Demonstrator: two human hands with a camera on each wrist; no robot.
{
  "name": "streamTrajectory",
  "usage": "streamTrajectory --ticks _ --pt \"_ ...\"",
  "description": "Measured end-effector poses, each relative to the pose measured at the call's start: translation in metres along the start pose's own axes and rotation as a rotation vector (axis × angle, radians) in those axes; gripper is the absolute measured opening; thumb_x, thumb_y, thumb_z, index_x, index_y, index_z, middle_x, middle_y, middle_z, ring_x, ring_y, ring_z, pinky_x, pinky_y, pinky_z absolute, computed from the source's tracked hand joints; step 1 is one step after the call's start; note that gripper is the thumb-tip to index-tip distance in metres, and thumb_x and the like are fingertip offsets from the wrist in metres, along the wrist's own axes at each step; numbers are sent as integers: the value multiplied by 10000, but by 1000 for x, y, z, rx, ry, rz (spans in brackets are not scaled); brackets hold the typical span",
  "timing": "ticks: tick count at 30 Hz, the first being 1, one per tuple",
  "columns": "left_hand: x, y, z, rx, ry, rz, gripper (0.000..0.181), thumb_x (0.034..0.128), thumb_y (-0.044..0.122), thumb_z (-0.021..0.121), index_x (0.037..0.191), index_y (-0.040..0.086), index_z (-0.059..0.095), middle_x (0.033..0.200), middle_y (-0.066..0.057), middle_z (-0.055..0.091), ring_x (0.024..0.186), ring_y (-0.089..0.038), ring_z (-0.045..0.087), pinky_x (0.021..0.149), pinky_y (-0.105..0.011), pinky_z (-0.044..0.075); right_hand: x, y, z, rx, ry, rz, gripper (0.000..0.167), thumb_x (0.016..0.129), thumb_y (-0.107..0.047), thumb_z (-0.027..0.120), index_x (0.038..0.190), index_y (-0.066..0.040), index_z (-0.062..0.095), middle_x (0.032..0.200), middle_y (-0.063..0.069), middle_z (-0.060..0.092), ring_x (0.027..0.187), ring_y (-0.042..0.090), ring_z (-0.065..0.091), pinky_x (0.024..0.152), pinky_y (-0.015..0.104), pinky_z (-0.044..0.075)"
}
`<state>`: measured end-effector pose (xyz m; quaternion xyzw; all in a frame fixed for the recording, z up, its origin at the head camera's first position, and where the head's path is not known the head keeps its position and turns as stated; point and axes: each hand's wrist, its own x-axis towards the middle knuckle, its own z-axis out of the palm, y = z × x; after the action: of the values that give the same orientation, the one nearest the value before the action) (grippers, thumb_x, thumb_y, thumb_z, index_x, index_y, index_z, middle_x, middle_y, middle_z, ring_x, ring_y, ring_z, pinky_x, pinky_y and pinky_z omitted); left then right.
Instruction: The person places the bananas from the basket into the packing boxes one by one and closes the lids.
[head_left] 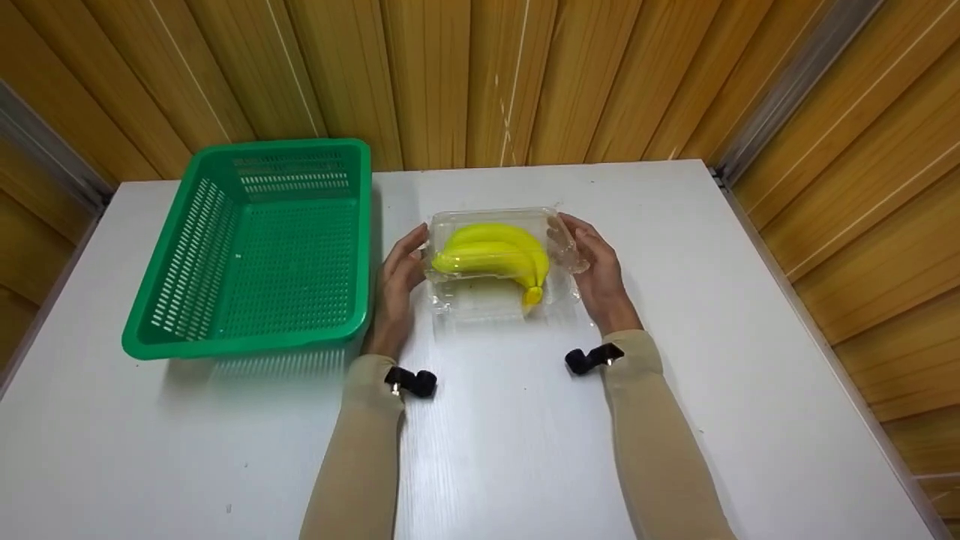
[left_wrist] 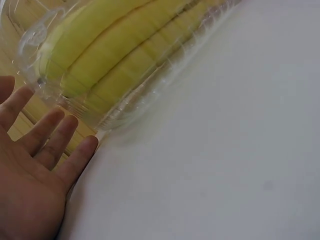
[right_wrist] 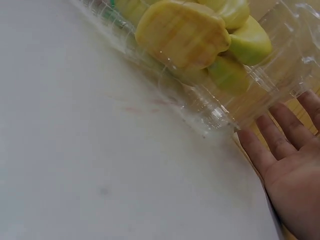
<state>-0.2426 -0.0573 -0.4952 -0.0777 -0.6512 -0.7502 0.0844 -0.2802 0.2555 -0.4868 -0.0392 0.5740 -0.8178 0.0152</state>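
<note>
A clear plastic clamshell box (head_left: 564,255) lies on the white table, with a bunch of yellow bananas (head_left: 491,255) inside it. The stem end (head_left: 532,295) points to the near right. At the box's left end is my left hand (head_left: 399,281), its fingers (left_wrist: 75,155) extended and fingertips at the plastic edge. My right hand (head_left: 602,279) is at the opposite end, with fingers (right_wrist: 272,135) spread along the box's side. Both palms face inward. The wrist views show the bananas (left_wrist: 115,55) through the transparent wall; my right thumb is hidden there.
A green plastic basket (head_left: 364,247) with slotted walls stands on the table to the left, close to my left hand. Wood-patterned panels (head_left: 435,82) rise behind the white table (head_left: 517,435) and along its sides.
</note>
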Motion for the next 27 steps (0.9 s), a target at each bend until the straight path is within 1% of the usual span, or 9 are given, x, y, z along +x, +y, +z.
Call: streamTrajectory --ticks 4,7,10,14,19,23,27 --pt "-3 2 -1 28 2 -27 466 1111 221 460 1560 119 535 1570 -49 542 1431 -233 505 1165 -468 430 -2 0 1 -3 -4 3 437 1104 -283 500 1481 -89 605 1553 97 562 1446 275 497 1216 425 362" --pt "-5 4 -1 35 0 -38 458 1106 207 486 1554 133 545 1571 -41 541 1437 -237 505 1164 -464 429 -4 0 1 -8 -3 12 442 1107 -273 513 1504 -94 586 1571 79 547 1457 263 489 1217 404 364" --pt "-10 4 -2 13 -9 -26 456 1101 172 506 1550 110 547 1572 -80 538 1400 -258 539 1153 -462 432 -7 0 1 -25 -9 10 468 1104 -264 515 1540 -99 549 1599 79 514 1469 272 475 1222 410 359" --pt "-16 2 -2 -38 -26 8 478 1073 128 535 1540 21 529 1563 -172 530 1348 -297 570 1129 -457 445 -11 -1 -1 -39 -25 -6 503 1096 -251 521 1576 -103 503 1616 109 485 1484 298 455 1223 434 358" --pt "-23 0 -2 -63 -38 48 509 1021 88 579 1503 -65 519 1530 -212 544 1334 -340 572 1113 -417 473 -17 -1 -5 -39 -36 -26 529 1082 -214 537 1588 -73 478 1612 168 462 1492 336 434 1217 442 365" --pt "-28 0 -5 -29 -52 43 522 1011 113 616 1501 -47 530 1512 -194 566 1327 -343 582 1127 -417 466 -24 -1 -7 -56 -39 -37 551 1071 -201 543 1594 -46 461 1601 206 446 1475 352 443 1215 447 356" --pt "-31 2 -9 19 -73 26 526 1023 141 634 1513 -20 532 1517 -170 573 1349 -328 578 1144 -457 453 -33 -1 -9 -64 -62 -35 560 1069 -185 545 1600 -39 446 1581 186 465 1477 338 435 1223 472 327"
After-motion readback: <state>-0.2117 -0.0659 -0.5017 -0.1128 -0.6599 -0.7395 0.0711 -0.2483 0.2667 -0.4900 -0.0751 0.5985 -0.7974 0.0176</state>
